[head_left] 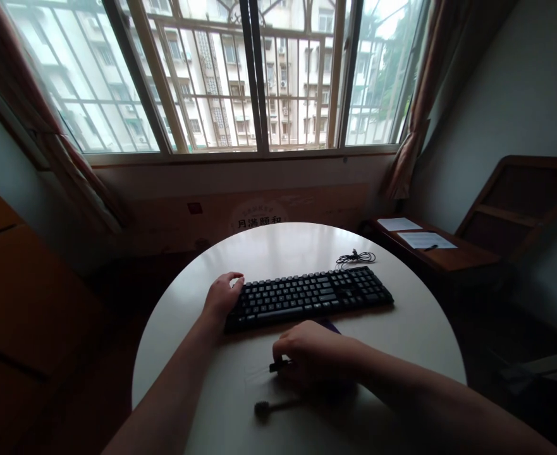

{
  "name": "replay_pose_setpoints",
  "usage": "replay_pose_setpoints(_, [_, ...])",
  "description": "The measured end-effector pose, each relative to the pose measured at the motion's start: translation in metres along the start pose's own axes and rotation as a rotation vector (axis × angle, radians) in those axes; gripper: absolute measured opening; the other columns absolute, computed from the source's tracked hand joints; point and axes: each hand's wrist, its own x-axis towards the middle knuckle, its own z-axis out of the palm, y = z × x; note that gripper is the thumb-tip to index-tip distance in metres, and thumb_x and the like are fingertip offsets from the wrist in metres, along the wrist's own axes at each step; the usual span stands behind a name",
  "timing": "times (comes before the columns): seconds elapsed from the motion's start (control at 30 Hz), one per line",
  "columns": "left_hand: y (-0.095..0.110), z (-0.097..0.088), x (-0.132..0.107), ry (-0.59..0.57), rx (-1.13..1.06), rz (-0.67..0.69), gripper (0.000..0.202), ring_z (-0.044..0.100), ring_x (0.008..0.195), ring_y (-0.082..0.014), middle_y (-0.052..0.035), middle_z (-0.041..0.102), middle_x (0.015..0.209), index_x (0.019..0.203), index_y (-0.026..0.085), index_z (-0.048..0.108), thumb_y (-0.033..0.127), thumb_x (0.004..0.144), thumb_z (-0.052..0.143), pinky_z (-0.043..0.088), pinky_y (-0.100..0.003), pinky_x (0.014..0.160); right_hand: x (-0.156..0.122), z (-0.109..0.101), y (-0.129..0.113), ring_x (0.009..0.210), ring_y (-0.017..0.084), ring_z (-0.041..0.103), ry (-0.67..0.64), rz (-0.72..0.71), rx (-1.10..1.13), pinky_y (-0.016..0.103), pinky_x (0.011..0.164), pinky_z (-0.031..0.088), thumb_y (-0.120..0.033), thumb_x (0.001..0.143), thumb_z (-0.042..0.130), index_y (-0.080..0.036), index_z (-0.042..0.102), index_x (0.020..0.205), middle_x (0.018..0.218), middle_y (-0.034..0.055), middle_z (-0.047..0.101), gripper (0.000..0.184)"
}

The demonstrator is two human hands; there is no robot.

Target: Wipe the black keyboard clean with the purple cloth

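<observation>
A black full-size keyboard (306,296) lies slightly askew across the white round table. My left hand (222,294) grips its left end, thumb and fingers curled at the far corner. In front of the keyboard, my right hand (309,354) is closed round a small black tool (278,365). Faint thin wires extend left from the tool, like those of a wire keycap puller. A small brush (262,409) with a dark bristle head lies just nearer to me, its far end in shadow under my right forearm. Something dark purple (330,327) shows partly behind my right hand.
The keyboard's coiled black cable (355,257) rests behind its right side. The white table's (164,354) curved edge surrounds the work. At the right, a wooden chair (477,256) holds paper sheets (427,240) and a black pen (430,248). A barred window (259,88) is ahead.
</observation>
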Motion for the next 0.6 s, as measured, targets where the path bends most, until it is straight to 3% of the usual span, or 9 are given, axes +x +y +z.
replay_pose_setpoints(0.1, [-0.001, -0.001, 0.001, 0.022, -0.001, 0.008, 0.037, 0.063, 0.106, -0.0262, -0.0085, 0.07, 0.111, 0.104, 0.018, 0.07, 0.04, 0.086, 0.046, 0.047, -0.037, 0.099, 0.0, -0.001, 0.006, 0.062, 0.011, 0.056, 0.227, 0.024, 0.129, 0.02, 0.057, 0.035, -0.026, 0.082, 0.063, -0.021, 0.065, 0.09, 0.075, -0.0017, 0.066, 0.01])
replay_pose_setpoints(0.2, [0.002, -0.003, 0.001, 0.069, 0.008, 0.055, 0.035, 0.061, 0.107, -0.0261, -0.0092, 0.069, 0.111, 0.102, 0.017, 0.069, 0.038, 0.085, 0.046, 0.045, -0.038, 0.101, -0.006, -0.013, 0.014, 0.051, 0.008, 0.046, 0.484, 0.113, 0.291, 0.019, 0.052, 0.035, -0.02, 0.081, 0.059, -0.019, 0.059, 0.087, 0.062, -0.0047, 0.056, 0.006])
replay_pose_setpoints(0.27, [0.008, -0.005, -0.002, 0.106, 0.028, 0.122, 0.033, 0.06, 0.108, -0.0261, -0.0096, 0.069, 0.111, 0.1, 0.017, 0.069, 0.036, 0.086, 0.046, 0.044, -0.038, 0.102, -0.013, -0.024, 0.022, 0.047, 0.008, 0.039, 0.67, 0.175, 0.36, 0.019, 0.047, 0.032, -0.02, 0.081, 0.056, -0.019, 0.054, 0.084, 0.056, -0.0071, 0.048, 0.004])
replay_pose_setpoints(0.37, [0.028, -0.011, -0.011, 0.139, 0.05, 0.255, 0.03, 0.059, 0.107, -0.0255, -0.0092, 0.068, 0.109, 0.097, 0.018, 0.069, 0.034, 0.087, 0.046, 0.043, -0.038, 0.102, -0.022, -0.04, 0.037, 0.052, 0.01, 0.044, 0.918, 0.227, 0.33, 0.021, 0.052, 0.038, -0.02, 0.08, 0.053, -0.021, 0.05, 0.08, 0.059, -0.0051, 0.049, 0.003])
replay_pose_setpoints(0.43, [0.047, -0.016, -0.023, 0.059, 0.032, 0.342, 0.028, 0.06, 0.102, -0.0239, -0.0072, 0.068, 0.105, 0.095, 0.02, 0.068, 0.035, 0.09, 0.045, 0.046, -0.036, 0.096, -0.026, -0.047, 0.046, 0.06, 0.012, 0.052, 1.018, 0.244, 0.275, 0.024, 0.058, 0.043, -0.018, 0.08, 0.051, -0.021, 0.05, 0.078, 0.066, -0.0021, 0.056, 0.003])
replay_pose_setpoints(0.6, [0.101, -0.023, -0.064, -0.332, 0.027, 0.656, 0.018, 0.061, 0.085, -0.0185, -0.0023, 0.066, 0.087, 0.085, 0.024, 0.068, 0.036, 0.09, 0.055, 0.046, -0.029, 0.076, -0.033, -0.057, 0.063, 0.075, 0.016, 0.063, 1.173, 0.286, 0.181, 0.028, 0.066, 0.049, -0.015, 0.079, 0.051, -0.021, 0.051, 0.079, 0.084, 0.0017, 0.067, 0.006])
